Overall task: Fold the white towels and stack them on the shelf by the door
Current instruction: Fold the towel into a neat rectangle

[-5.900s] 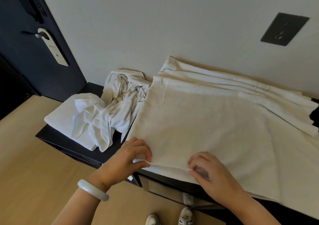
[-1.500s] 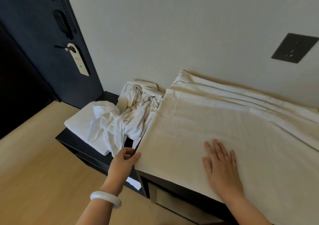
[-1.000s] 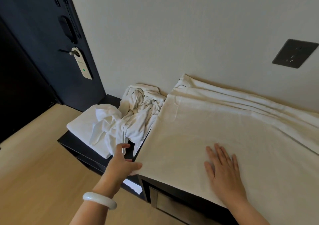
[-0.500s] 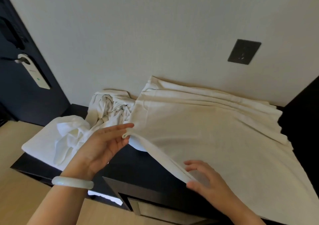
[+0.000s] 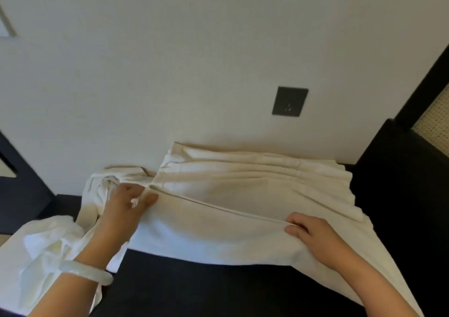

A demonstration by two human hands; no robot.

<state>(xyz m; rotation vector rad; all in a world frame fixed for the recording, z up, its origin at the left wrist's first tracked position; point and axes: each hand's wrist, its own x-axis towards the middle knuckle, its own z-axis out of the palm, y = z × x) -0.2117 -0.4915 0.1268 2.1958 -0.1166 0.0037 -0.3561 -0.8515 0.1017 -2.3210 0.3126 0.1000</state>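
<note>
— How does the towel point(image 5: 243, 195) look from where you're standing?

— Big, off-white and soft. It lies on the dark cabinet top point(image 5: 194, 290), straight below the wall socket point(image 5: 289, 101). The back part is gathered in long pleats against the wall under the socket. The near part is turned over on itself. The hemmed edge of that flap runs as a slanting line from below and left of the socket to below and slightly right of it. One end of the towel trails off toward the near edge, further right of the socket.

— And the hands?

— The left hand point(image 5: 124, 209) is at the end of the flap left of the socket. Its thumb and forefinger pinch the corner of the hem, and a bit of white shows between them. The right hand point(image 5: 313, 234) has the other end, low and just right of the socket. Its fingers are pressed together and curled over the hem. I can't make out the thumb.

— Anything beside it?

— There's a heap of crumpled towels point(image 5: 56, 243) down and well left of the socket. It touches the spread towel behind the left hand and spills toward the near corner. There's a pale bangle point(image 5: 85, 271) on the left wrist, and a dark upright panel point(image 5: 401, 195) stands to the right of the socket.
</note>
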